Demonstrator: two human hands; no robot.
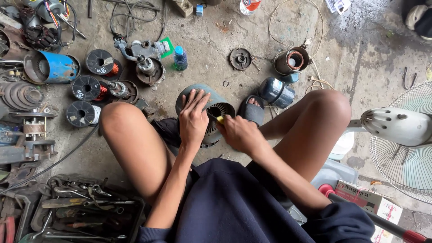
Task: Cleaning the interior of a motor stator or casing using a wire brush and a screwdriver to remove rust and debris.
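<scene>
A grey-green motor housing (pixel 215 102) lies on its side on the concrete floor between my knees, its open end facing me. My left hand (pixel 193 117) rests flat on top of the housing, fingers spread. My right hand (pixel 238 132) grips a tool with a yellow handle (pixel 220 119), and the tool's tip points into the housing's open end. My foot in a dark sandal (pixel 253 109) sits just right of the housing.
Copper wire spools (pixel 100 62) and a blue cylinder (pixel 53 67) lie at the left. A tray of wrenches (pixel 85 209) is at bottom left. Motor parts (pixel 276 92), a small blue-capped bottle (pixel 180 58), a cardboard box (pixel 373 202) and a floor fan (pixel 400 130) surround me.
</scene>
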